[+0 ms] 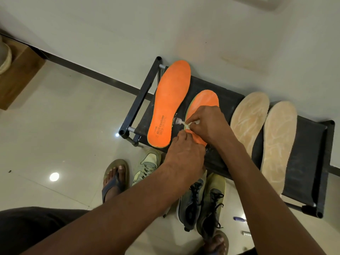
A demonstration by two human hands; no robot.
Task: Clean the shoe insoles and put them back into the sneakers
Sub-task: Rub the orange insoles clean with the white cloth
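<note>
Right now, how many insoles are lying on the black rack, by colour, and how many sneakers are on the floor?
Orange insoles: 2, one lying free, one under both hands
Beige insoles: 2, side by side at the right
Sneakers on the floor: 3 visible, one pale, two dark with yellow-green
Total: 7
</note>
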